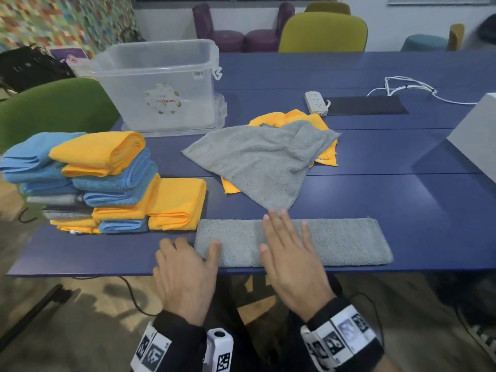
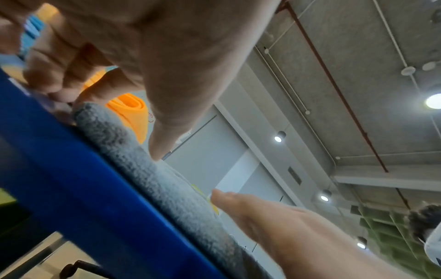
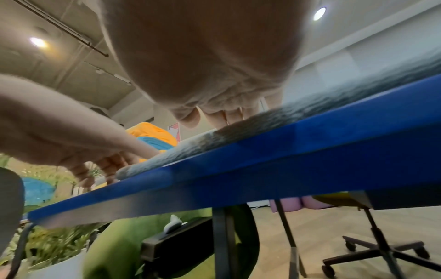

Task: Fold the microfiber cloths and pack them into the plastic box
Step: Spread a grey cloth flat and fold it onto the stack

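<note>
A grey cloth [image 1: 349, 242], folded into a long strip, lies along the front edge of the blue table [image 1: 402, 194]. My left hand [image 1: 188, 253] is at the strip's left end, thumb on top and curled fingers [image 2: 59, 90] against the end, pinching it. My right hand [image 1: 287, 237] lies flat with spread fingers on the strip's middle. The right wrist view shows the strip [image 3: 286, 122] edge-on under that palm [image 3: 203, 75]. A clear plastic box [image 1: 158, 84] stands at the back left, nothing visible inside. Beyond the strip, an unfolded grey cloth [image 1: 257, 162] lies over orange cloths [image 1: 295, 116].
Stacks of folded blue, orange and grey cloths [image 1: 107, 178] stand at the left. A power strip [image 1: 315, 102], a black mat [image 1: 367, 104] and a white cable [image 1: 402, 85] lie at the back right. A white box [image 1: 477, 135] is at the right edge, a green chair [image 1: 53, 108] at the left.
</note>
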{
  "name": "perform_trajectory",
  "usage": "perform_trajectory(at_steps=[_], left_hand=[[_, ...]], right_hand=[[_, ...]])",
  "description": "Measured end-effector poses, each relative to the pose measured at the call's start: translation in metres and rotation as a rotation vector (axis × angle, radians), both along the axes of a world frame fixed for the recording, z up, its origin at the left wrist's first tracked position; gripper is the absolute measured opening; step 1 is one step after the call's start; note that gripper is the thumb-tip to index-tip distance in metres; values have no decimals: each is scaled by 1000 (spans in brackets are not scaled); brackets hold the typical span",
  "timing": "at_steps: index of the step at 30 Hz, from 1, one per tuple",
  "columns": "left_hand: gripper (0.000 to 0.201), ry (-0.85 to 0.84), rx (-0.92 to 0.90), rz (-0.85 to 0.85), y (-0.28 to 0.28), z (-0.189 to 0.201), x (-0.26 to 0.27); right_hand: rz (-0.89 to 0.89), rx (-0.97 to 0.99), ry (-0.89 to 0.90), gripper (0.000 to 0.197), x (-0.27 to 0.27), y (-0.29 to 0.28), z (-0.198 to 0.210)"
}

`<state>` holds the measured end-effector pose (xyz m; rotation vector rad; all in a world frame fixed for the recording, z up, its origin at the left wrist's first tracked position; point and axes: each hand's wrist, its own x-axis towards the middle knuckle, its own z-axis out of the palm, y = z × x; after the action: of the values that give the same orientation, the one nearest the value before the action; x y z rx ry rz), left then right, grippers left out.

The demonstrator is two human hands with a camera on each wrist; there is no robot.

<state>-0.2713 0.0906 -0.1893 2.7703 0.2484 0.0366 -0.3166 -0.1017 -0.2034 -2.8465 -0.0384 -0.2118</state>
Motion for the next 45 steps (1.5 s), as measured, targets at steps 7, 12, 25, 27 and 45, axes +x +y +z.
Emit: perform_trajectory(at_steps=[7, 12, 25, 27, 45], left_hand=[[61, 164, -107, -5, -10, 10, 15], [41, 201, -435, 9, -5, 17, 25], [72, -65, -968, -197, -63, 56, 10], [71, -113, -856, -271, -81, 56, 5], [56, -95, -190, -813, -107, 4, -10]], right_hand=[[-17, -46, 18, 60, 10, 18, -28], [-40, -62, -5, 60, 10, 20, -28], [-28, 715, -88, 49, 14, -8, -5], [-234, 957, -210, 35, 9, -16, 14], [-403, 1098, 179, 24, 8, -61, 27]])
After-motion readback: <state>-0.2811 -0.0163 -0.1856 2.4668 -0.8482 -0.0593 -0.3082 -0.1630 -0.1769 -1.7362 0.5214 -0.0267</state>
